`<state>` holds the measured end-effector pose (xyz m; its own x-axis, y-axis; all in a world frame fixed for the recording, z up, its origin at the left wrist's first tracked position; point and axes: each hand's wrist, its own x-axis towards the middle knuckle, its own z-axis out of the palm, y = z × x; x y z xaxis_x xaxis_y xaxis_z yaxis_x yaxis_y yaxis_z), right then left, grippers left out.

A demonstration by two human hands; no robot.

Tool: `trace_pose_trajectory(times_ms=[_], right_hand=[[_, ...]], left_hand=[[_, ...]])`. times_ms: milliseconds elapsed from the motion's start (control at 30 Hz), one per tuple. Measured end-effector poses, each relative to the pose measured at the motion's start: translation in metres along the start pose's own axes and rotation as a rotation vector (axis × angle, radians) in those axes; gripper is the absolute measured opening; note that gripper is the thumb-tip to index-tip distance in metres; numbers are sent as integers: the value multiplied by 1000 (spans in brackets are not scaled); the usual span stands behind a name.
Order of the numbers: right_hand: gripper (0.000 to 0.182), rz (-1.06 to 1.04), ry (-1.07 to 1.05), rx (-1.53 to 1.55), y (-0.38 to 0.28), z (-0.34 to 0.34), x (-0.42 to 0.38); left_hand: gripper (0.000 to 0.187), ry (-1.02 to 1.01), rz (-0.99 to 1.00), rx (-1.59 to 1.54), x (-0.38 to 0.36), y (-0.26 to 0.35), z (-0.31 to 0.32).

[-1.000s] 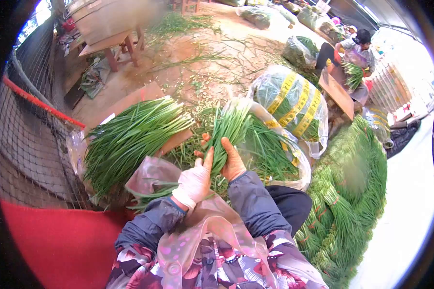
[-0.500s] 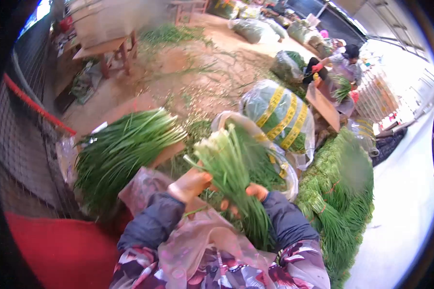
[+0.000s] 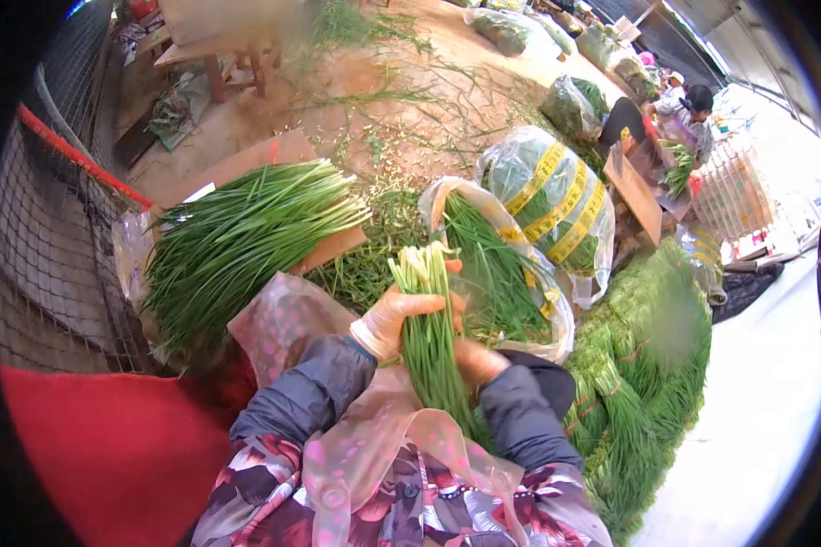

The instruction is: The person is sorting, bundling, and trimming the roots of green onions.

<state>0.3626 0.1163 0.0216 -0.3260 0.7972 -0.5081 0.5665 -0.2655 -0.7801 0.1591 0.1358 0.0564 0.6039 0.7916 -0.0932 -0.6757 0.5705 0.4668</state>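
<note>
A bundle of green stalks (image 3: 429, 351) with pale ends up stands nearly upright before my chest. My left hand (image 3: 397, 319), in a thin clear glove, is wrapped round it just below the pale ends. My right hand (image 3: 479, 360) is at the right side of the bundle, blurred, its fingers mostly behind the stalks. A large pile of loose green stalks (image 3: 255, 228) lies on a board to the left. Beyond the bundle, to the right, an open plastic bag (image 3: 493, 273) holds more greens.
A full bag with yellow tape (image 3: 552, 201) stands behind the open one. Tied bundles (image 3: 639, 392) are heaped at the right. A co-worker (image 3: 689, 123) sits at the upper right, holding greens. Red fabric (image 3: 109, 447) lies at the lower left; a wooden table (image 3: 214, 46) stands farther back.
The bundle has gone from slanted and spread to more upright and compact. My left hand now wraps round its upper part. My right hand has moved left, and the camera view has shifted slightly.
</note>
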Motion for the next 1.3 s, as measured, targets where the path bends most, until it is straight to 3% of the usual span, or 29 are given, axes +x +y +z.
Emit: trace_pose_trajectory(times_ms=[33, 67, 100, 167, 233, 300, 433, 500, 600, 633, 667, 733, 767, 833, 867, 900, 967, 1000, 1133, 1167, 1233, 1300], right_hand=[[35, -301, 168, 39, 59, -26, 33], [30, -239, 433, 594, -20, -25, -19], [27, -268, 508, 565, -40, -36, -23], [28, -415, 470, 467, -104, -23, -37], [37, -428, 509, -211, -120, -21, -21], [27, -405, 521, -397, -119, -14, -4], [16, -249, 304, 324, -107, -10, 14], [14, -193, 207, 515, -96, -13, 20], [23, -210, 325, 938, -79, -12, 14], [24, -231, 209, 1165, -69, -24, 6], [24, -295, 266, 1159, -57, -39, 0], [32, -375, 305, 1065, -42, -73, -25], [37, -174, 317, 532, -29, -88, -27], [43, -135, 333, -876, 4, -83, -17], [51, -144, 474, -973, -10, -69, -14], [51, -144, 469, -977, -31, -55, -14], [57, -241, 273, 81, -74, -25, -18], [57, -299, 260, -18, -90, -13, -17], [49, -549, 299, -600, -115, 12, 10], [38, -563, 287, -678, -116, 18, 15], [29, -452, 240, -673, -116, 20, 23], [23, -505, 262, -643, -101, 21, 32]], left_hand=[[59, 39, 21, 18, 0, -1, -2], [53, 59, 26, 35, 1, -2, -3], [50, 86, 13, 48, 1, -4, -4], [57, 104, 61, 70, 8, -12, -4], [56, 109, 129, 135, 14, -22, -11], [55, 115, 207, 195, 17, -22, -10], [55, 95, 90, 94, 4, -16, -13], [56, 57, 141, -14, 4, -17, -18], [60, 90, 87, -35, -8, -6, -19], [63, 81, 116, -64, -12, -5, -25], [61, 100, 120, -159, -15, -4, -32], [60, 131, 146, -253, -22, 0, -50], [60, 144, 146, -254, -23, 1, -53], [64, 180, 171, -246, -26, 0, -58], [68, 182, 172, -202, -23, -3, -61], [68, 184, 174, -207, -20, -5, -58], [69, 188, 164, -214, -19, -7, -52], [82, 190, 158, -137, -19, -7, -50], [81, 163, 166, -117, -12, -12, -50], [81, 148, 162, -116, -17, -9, -47], [78, 257, 111, -86, -19, -8, -30], [67, 237, 183, 147, -10, -19, -55]])
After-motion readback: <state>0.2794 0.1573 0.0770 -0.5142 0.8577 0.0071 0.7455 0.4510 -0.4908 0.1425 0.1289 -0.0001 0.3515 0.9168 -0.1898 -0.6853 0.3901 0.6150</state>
